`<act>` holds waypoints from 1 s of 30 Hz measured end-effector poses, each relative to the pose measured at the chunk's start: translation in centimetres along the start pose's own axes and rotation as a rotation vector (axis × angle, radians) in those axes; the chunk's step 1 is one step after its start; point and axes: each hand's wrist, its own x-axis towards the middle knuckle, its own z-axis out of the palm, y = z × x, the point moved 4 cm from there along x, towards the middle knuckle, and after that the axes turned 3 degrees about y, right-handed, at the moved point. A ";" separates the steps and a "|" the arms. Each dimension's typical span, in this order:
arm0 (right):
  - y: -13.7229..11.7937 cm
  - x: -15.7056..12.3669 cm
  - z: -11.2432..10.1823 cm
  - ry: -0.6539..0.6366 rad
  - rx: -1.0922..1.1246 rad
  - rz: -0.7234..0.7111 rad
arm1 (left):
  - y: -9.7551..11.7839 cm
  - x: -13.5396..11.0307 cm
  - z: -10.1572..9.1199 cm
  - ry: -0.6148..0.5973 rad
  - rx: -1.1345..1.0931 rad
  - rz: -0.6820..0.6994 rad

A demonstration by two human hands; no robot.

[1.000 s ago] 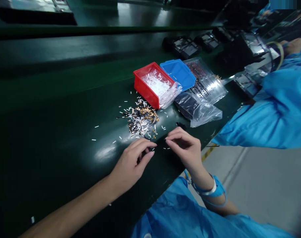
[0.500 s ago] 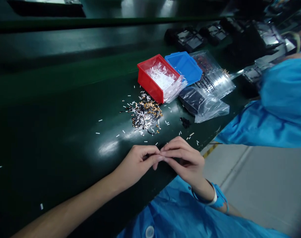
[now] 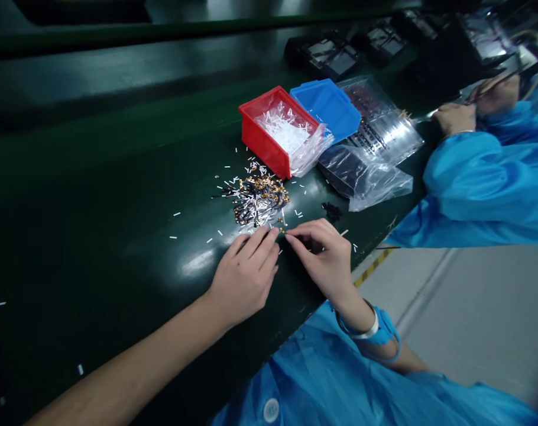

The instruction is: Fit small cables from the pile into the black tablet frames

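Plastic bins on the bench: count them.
2. The red bin sits on the dark green bench, with a clear bag spilling over its rim; the blue bin lies just to its right. Others could be hidden farther along the bench.

A dark green workbench [image 3: 96, 236] runs across the view, its glossy top catching pale patches of light. Near its middle lies a loose pile of small gold-and-silver parts [image 3: 258, 201] tangled with thin black leads, and short white pieces [image 3: 175, 213] are scattered around it. Just beyond stands a red plastic bin [image 3: 255, 139], with a blue plastic bin [image 3: 326, 109] close beside it. To their right lie a clear blister tray [image 3: 382, 127] and a clear plastic bag [image 3: 362, 180] with dark contents, near a small dark clump [image 3: 331, 211]. Black fixtures [image 3: 329, 57] sit in a row along the far side
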 end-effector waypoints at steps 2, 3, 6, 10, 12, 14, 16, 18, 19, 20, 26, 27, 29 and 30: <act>0.3 0.4 0.7 -0.002 -0.086 0.004 | 0.1 -0.3 0.6 -0.051 0.068 0.038; 0.4 0.5 1.0 -0.001 -0.123 0.004 | 0.2 -0.4 0.8 -0.069 0.086 0.047; 0.6 0.4 1.7 0.008 -0.219 -0.010 | 0.3 -0.7 1.2 -0.116 0.124 0.067; 0.1 -0.4 1.8 0.036 -0.334 -0.105 | 0.5 -0.9 1.4 -0.151 0.171 0.076; -0.2 -1.1 1.6 0.028 -0.382 -0.155 | 0.7 -0.9 1.5 -0.154 0.201 0.081; -0.6 -1.7 1.5 0.001 -0.421 -0.187 | 0.8 -0.9 1.5 -0.151 0.226 0.086; -0.9 -2.2 1.4 -0.031 -0.455 -0.206 | 0.9 -0.8 1.5 -0.146 0.239 0.091; -1.0 -2.5 1.5 -0.057 -0.482 -0.217 | 0.9 -0.7 1.4 -0.143 0.239 0.093; -1.0 -2.6 1.5 -0.068 -0.490 -0.217 | 0.9 -0.7 1.4 -0.140 0.236 0.095; -1.0 -2.6 1.6 -0.076 -0.491 -0.213 | 0.8 -0.7 1.4 -0.139 0.231 0.097; 0.0 -2.0 1.5 -0.064 -0.379 -0.145 | 0.8 -0.7 1.3 -0.144 0.227 0.110; 0.2 -1.8 1.5 -0.049 -0.352 -0.129 | 0.8 -0.8 1.3 -0.146 0.230 0.112; 0.6 -1.4 1.4 -0.011 -0.301 -0.097 | 0.7 -0.8 1.3 -0.149 0.236 0.116; 0.8 -1.1 1.3 0.008 -0.278 -0.085 | 0.7 -0.8 1.3 -0.150 0.237 0.116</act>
